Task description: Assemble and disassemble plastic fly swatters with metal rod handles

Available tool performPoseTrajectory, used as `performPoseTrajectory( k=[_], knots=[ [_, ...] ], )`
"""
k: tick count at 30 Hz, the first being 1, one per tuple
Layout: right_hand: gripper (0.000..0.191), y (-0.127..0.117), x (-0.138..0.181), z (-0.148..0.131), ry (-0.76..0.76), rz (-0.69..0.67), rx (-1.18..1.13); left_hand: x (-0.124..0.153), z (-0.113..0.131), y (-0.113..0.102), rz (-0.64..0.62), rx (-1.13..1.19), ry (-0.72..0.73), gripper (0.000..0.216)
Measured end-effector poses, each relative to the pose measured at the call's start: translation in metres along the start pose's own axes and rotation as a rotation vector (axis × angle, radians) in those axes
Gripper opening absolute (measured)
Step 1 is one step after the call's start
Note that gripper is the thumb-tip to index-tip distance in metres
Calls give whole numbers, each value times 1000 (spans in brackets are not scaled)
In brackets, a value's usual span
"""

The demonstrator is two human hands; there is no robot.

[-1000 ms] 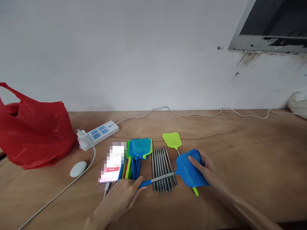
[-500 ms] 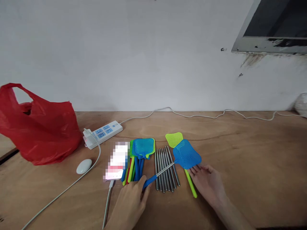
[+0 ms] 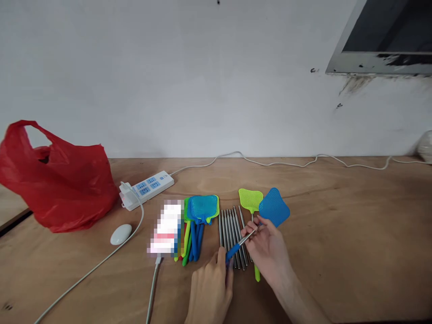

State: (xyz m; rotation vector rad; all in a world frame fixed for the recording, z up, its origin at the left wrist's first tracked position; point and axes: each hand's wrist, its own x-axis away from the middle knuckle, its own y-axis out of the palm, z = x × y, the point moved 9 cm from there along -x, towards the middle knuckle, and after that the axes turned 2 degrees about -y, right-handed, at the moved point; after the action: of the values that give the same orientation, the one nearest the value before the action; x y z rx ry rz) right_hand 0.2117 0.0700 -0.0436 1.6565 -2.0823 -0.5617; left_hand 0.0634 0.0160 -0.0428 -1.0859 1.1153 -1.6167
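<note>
A blue fly swatter [image 3: 275, 208] slants up to the right over the table. My left hand [image 3: 209, 290] is closed round its blue handle. Higher up, my right hand [image 3: 270, 254] curls its fingers round the metal shaft, just below the mesh head. Beneath lies a yellow-green fly swatter [image 3: 250, 200], its shaft partly hidden by my right hand. Several metal rods [image 3: 227, 229] lie side by side between my hands, partly covered by the held swatter. Left of them, a stack of fly swatter heads [image 3: 203, 207] has blue, green and yellow handles [image 3: 196, 243] below it.
A blurred, lit phone [image 3: 167, 229] with a cable lies left of the stack. Farther left are a white mouse [image 3: 120, 234], a power strip [image 3: 151, 186] and a red plastic bag [image 3: 67, 180]. A thin white cord [image 3: 290, 164] runs along the wall.
My right hand has moved from under the blue head to the shaft and closed on it. My left hand has shifted right with the handle. The yellow-green swatter now lies more upright in view.
</note>
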Motion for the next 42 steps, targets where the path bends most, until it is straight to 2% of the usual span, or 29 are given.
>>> performPoseTrajectory(
  k=[4,6,7,8,11,12,13,16,17,19,20,21,22,24,27,33,36,38,42],
  knots=[
    [50,8,2,4,-4,36,-61,1,-2,1,-81,107,-32,19],
    [54,13,5,7,24,59,-123,1,-5,0,-138,336,-18,16],
    [55,16,7,9,54,69,-171,2,-8,4,-204,500,-35,15],
    [56,18,8,9,89,74,-225,3,-12,13,-305,679,-75,15],
    [57,19,4,-1,171,65,-354,23,-19,55,-765,1134,-257,23],
    [57,16,1,-10,174,67,-373,31,-19,64,-885,1209,-256,28],
    [57,11,-3,-20,165,72,-389,34,-21,70,-928,1263,-237,33],
    [55,-10,-14,-49,58,166,-446,30,-52,74,-705,1245,-344,41],
    [55,-12,-15,-53,49,174,-453,25,-63,66,-542,1161,-362,39],
    [53,-5,-14,-49,104,130,-442,13,-76,27,-137,922,-324,34],
    [53,1,-12,-42,153,97,-434,8,-72,6,8,756,-260,32],
    [53,7,-9,-34,200,69,-430,5,-64,-12,94,549,-197,33],
    [53,11,-7,-26,234,56,-432,1,-58,-22,122,341,-196,33],
    [53,13,-2,-15,273,50,-445,-6,-53,-30,94,45,-252,33],
    [49,8,1,-8,295,54,-467,-13,-51,-36,104,-140,-273,34],
    [47,0,4,-5,324,69,-478,-16,-56,-20,-29,-108,-204,26],
    [45,3,6,-5,345,54,-468,-14,-51,-18,-29,-63,-138,19],
    [37,6,7,-7,355,22,-459,-12,-47,-16,-28,-35,-98,15],
    [7,9,7,-16,298,-30,-425,-13,-44,-10,-39,4,-54,15]
  ],
)
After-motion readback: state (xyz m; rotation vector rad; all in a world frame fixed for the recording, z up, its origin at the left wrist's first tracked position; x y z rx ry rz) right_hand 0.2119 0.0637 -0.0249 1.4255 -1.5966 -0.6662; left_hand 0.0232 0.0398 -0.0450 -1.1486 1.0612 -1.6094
